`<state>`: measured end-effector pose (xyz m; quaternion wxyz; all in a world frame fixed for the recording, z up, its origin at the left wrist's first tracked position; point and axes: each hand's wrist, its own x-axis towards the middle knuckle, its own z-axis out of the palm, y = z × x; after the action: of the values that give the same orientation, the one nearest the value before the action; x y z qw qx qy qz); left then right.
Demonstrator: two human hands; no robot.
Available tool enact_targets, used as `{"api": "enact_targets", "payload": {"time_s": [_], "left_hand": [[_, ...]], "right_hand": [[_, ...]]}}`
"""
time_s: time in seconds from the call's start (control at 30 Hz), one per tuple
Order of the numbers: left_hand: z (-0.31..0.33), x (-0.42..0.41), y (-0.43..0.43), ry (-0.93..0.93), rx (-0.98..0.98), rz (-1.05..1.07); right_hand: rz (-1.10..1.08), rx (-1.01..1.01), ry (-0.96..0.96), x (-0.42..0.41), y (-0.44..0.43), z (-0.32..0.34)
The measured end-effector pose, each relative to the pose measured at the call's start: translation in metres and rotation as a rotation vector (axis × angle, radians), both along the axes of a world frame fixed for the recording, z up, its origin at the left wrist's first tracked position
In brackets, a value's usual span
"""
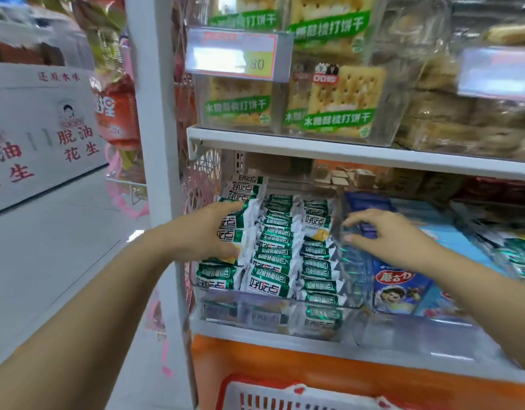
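Observation:
A clear plastic bin [273, 313] on the lower shelf holds several green-and-white snack packets [277, 255] in rows. My left hand [200, 232] grips a stack of these packets [240, 226] at the bin's left side, thumb under and fingers over them. My right hand [388, 236] hovers with spread, slightly bent fingers over the clear divider [348, 261] and the blue packets [401, 287] in the neighbouring bin, holding nothing.
The white shelf [329, 150] above carries clear bins of green-labelled cracker packs [338, 99] and a price tag [234, 54]. A red-and-white basket [284, 395] sits below the orange shelf base [284, 359]. The white upright post [157, 128] stands left, with the aisle floor and white cartons [39, 128] beyond.

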<state>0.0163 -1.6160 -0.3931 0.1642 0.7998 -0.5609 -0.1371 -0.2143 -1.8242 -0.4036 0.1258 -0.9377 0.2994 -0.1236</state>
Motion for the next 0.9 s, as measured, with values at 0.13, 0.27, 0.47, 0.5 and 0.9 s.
{"api": "enact_targets", "payload": {"time_s": [0.13,0.27,0.47,0.5,0.9], "left_hand": [[0.011,0.002,-0.014,-0.098,0.174,0.002],[0.018,-0.001,-0.022,-0.171,0.251,0.004],[0.024,-0.008,-0.014,-0.16,0.213,-0.052],[0.024,-0.007,-0.012,-0.157,0.206,-0.06],[0.025,-0.002,-0.022,-0.283,0.406,-0.041]], "right_hand": [[0.067,0.018,0.027,-0.017,0.012,-0.005],[0.063,0.023,0.043,-0.017,0.014,-0.007],[0.06,0.033,0.068,-0.018,0.015,-0.006],[0.058,0.035,0.07,-0.018,0.015,-0.005],[0.066,0.043,0.08,-0.018,0.014,-0.002]]}}
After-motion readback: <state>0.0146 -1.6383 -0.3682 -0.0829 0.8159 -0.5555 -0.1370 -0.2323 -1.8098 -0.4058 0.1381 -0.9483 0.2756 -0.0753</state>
